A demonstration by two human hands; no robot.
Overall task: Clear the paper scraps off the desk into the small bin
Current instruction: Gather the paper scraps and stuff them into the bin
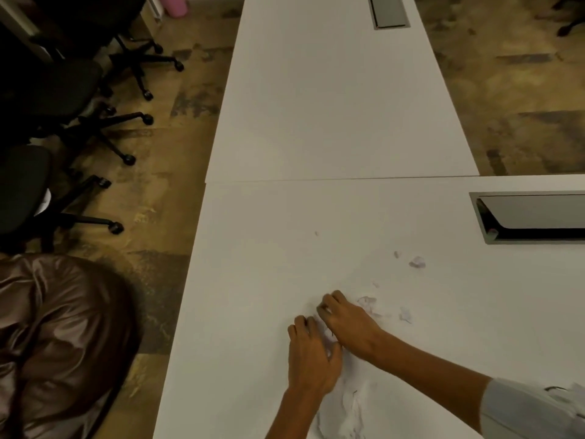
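Note:
Both hands rest on the white desk (253, 280), close together near its middle. My left hand (311, 356) lies with fingers curled on the surface. My right hand (345, 321) sits just beyond it, fingertips pinched around a small white paper scrap (327, 310). More white scraps lie to the right: one scrap (367, 302) beside my right hand, another scrap (405, 313) farther right, and a scrap (417, 263) farther back. A crumpled pile of paper (351, 413) lies between my forearms at the near edge. The bin, lined with a shiny brown bag (63, 337), stands on the floor left of the desk.
A second white desk (332, 106) joins at the far side. A cable-tray opening (531, 217) is cut into the desk at right, another opening (388, 11) far back. Black office chairs (63, 99) stand on the floor at left.

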